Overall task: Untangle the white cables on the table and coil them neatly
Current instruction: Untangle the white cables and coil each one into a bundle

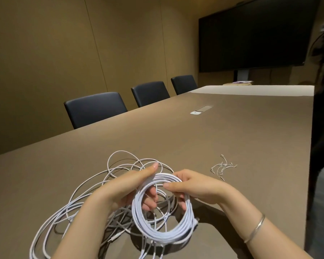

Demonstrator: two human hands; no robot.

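A coil of white cable is held up just above the table, near its front edge, w/ both hands clamped on the top of the ring. The left hand is curled round the coil's upper-left arc, thumb laid straight along the outside and fingers seen through the loop's centre. The right hand grips the upper-right arc, thumb pressed on the strands from the inside, fingers wrapped behind. A metal bangle is worn on the right wrist. Loose white cables are spread in tangled loops on the table below and to the left of the coil. Small white twist ties are scattered well to the right, apart from the hands. Three dark chairs are lined along the table's far left side; a large dark screen is mounted at the room's end.
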